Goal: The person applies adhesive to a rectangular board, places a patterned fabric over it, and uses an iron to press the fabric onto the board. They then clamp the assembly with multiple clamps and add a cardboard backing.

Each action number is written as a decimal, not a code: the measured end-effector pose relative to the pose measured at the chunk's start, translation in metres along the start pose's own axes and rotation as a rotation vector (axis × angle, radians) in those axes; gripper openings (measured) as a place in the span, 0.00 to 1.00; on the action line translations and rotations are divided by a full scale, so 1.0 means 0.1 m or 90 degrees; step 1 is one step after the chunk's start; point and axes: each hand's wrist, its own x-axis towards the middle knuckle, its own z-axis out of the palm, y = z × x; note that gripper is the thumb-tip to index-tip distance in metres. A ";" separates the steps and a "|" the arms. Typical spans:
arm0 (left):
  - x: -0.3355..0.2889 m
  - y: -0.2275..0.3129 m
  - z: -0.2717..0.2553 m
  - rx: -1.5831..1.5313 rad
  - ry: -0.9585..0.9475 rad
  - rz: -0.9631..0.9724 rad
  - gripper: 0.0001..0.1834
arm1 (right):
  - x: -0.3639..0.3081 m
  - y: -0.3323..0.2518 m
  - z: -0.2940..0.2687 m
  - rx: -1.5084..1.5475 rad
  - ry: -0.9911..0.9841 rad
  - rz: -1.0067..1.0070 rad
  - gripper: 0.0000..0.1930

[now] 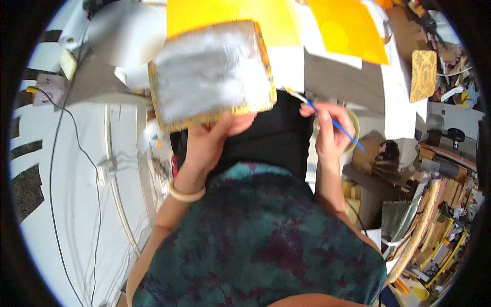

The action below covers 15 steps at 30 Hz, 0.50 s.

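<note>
A flat board [212,71], its face coated whitish-grey with a yellow patterned border, is held up tilted above the lap, gripped at its lower edge by the left hand [212,138], which wears a pale bangle [186,193] at the wrist. The right hand [332,130] is closed around a thin blue-handled brush [332,120], whose tip lies just beside the board's right edge. Yellow sheets [286,20] lie on the bench [342,77] beyond, and a small round dish [354,130] sits behind the right hand.
</note>
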 end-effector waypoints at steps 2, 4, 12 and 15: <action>-0.07 0.11 0.06 0.014 -0.007 -0.008 0.18 | 0.13 -0.14 0.03 0.088 0.053 -0.040 0.07; -0.10 0.21 0.03 0.046 -0.025 -0.016 0.19 | 0.32 -0.29 0.03 0.123 0.088 -0.062 0.07; -0.11 0.81 -0.05 0.016 -0.083 0.072 0.23 | 1.88 -0.34 -0.12 0.115 0.018 -0.035 0.14; 0.01 0.98 -0.06 0.063 -0.033 0.136 0.23 | 2.63 0.19 -0.19 -0.007 -0.021 0.014 0.14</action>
